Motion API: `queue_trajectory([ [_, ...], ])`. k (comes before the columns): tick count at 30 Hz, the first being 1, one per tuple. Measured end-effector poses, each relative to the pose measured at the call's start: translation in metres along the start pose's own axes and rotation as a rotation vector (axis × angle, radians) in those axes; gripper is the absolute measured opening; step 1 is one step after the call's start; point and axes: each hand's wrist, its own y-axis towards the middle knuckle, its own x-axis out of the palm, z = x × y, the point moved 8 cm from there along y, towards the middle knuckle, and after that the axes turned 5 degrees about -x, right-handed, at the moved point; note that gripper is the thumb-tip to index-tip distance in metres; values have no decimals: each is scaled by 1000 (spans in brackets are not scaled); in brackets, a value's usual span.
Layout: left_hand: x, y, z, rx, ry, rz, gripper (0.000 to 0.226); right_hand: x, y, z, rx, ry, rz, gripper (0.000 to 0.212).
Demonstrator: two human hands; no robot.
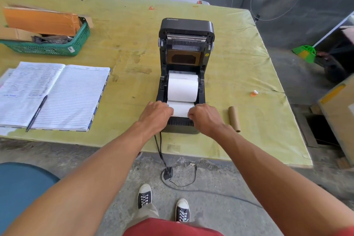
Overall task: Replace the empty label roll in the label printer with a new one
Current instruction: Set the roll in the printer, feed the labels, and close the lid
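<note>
The black label printer [208,30] stands on the green table with its lid swung up and back. A full white label roll [183,86] lies in its bay. The roll's loose end [181,109] is drawn forward over the printer's front. My left hand [156,114] pinches the left edge of this paper end and my right hand [204,116] pinches the right edge. The empty brown cardboard core [234,119] lies on the table just right of the printer, beside my right wrist.
An open lined notebook [63,97] with a pen [36,114] lies at the left. A green basket [57,47] of cardboard sits at the far left. A small orange scrap [253,93] lies at the right. The printer's cable [160,149] hangs off the near table edge.
</note>
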Motion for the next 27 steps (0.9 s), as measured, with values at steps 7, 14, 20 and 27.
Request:
queue_trajectory([
  [7, 7, -19, 3, 85, 63, 168, 25, 2, -13, -9, -34, -67, 115, 17],
  [14, 21, -49, 9, 178, 0, 191, 17, 18, -35, -15, -183, -67, 146, 19],
  [20, 41, -44, 10, 45, 106, 8, 63, 18, -43, -18, -238, -56, 105, 21],
  [27, 43, -44, 8, 84, 133, -17, 58, 34, -45, -8, -131, -131, -13, 66],
])
